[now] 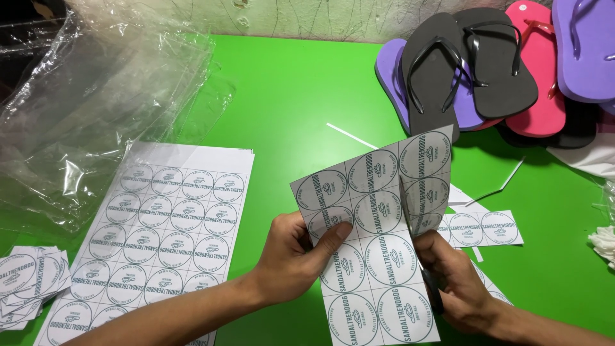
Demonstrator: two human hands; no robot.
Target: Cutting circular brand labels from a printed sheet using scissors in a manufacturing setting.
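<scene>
Above the bright green table (288, 96), the left hand (295, 253) pinches a white paper sheet of round printed labels (371, 256), thumb on top. The right hand (458, 279), closed around dark-handled scissors (419, 224), cuts it. A full white label sheet (160, 230) lies left of it, crumpled clear plastic bags (96, 90) beyond.
</scene>
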